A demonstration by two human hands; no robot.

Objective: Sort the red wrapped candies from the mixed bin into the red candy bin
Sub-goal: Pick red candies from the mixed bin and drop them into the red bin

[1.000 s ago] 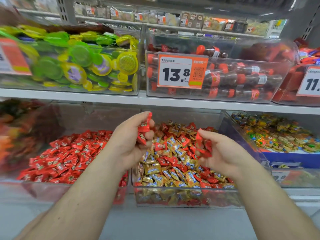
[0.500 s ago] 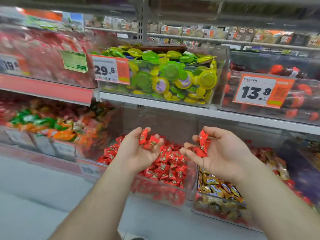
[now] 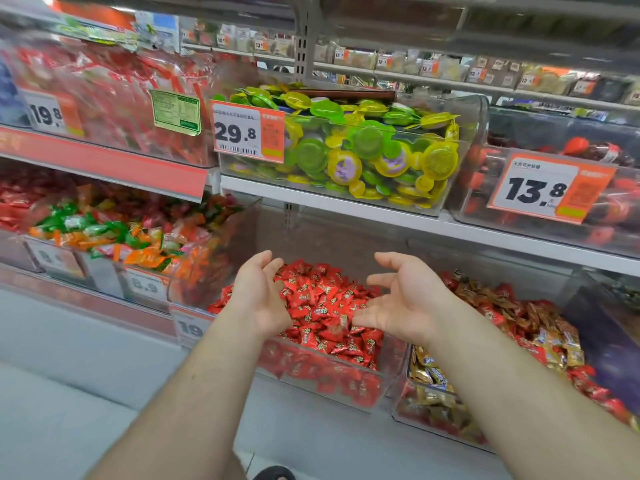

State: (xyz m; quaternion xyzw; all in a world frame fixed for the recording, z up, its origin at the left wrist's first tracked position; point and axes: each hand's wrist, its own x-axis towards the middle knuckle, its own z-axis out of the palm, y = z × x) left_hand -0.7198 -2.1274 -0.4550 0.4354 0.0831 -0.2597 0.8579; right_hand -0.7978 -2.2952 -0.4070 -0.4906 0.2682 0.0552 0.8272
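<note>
Two hands over the red candy bin (image 3: 346, 382), both palms turned inward and facing each other, nothing held. Left hand (image 3: 261, 296) at about 9 o'clock of the candy heap, fingers (image 3: 266, 263) loosely spread and slightly bent, wide, empty. Right hand (image 3: 405, 299) at about 3 o'clock of the heap, fingers (image 3: 363, 318) extended and fanned toward the left, wide, empty. Bare forearms come in from 6 o'clock on both sides.

Red wrapped candies (image 3: 322, 303) fill the red candy bin in a heap between and below the hands; clear front wall of the bin shows more of them stacked down to the bottom. Whether either hand touches the heap cannot be told.

Mixed bin (image 3: 433, 410) sits just beside the red candy bin at 3 o'clock, clear plastic, holding gold/brown wrapped candies with red ones scattered among them; right forearm crosses over part of it.

At 9 o'clock of the red candy bin, a bin of orange and green wrapped sweets (image 3: 114, 233) with a blurred price tag under it. Shelf (image 3: 346, 202) above, at 12 o'clock, carries a clear bin of green and yellow round cups (image 3: 363, 154) with a price tag reading 29.8 (image 3: 247, 131). At 2 o'clock another clear bin with a tag reading 13.8 (image 3: 547, 187), contents dark and red, blurred. At 10 o'clock a bin of red packets with a 19.8 tag (image 3: 48, 114). Floor at 7 o'clock, pale grey.
</note>
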